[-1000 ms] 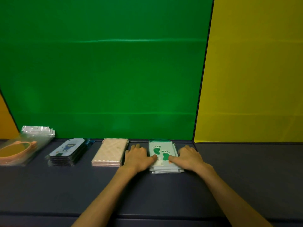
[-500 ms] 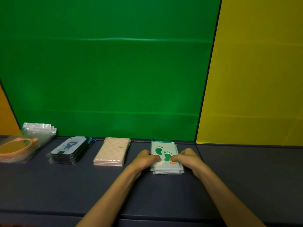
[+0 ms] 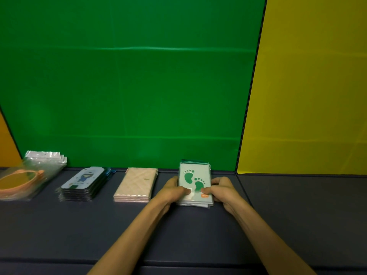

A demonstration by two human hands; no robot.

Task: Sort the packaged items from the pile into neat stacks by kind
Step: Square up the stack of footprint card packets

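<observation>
Both hands are gripping the footprint stack [image 3: 195, 184] from either side as it sits on the dark table [image 3: 198, 231], near the back edge and right of the other stacks. The left hand [image 3: 172, 190] is curling around the stack's left edge, with its thumb lying across the top pack near the lower left corner. The right hand [image 3: 223, 190] is curling around the right edge, its thumb pressing on the top pack just beside a small orange label. The top pack is showing two green footprints on a pale card. To the left, apart from the hands, a pink stack [image 3: 137, 185] is lying flat, then a dark stack [image 3: 84, 183] with a cartoon figure on its top card, and at the far left a pile of clear bags [image 3: 33, 171] holding orange rings. A green backdrop [image 3: 129, 86] and a yellow panel [image 3: 309, 86] are standing behind the table.
</observation>
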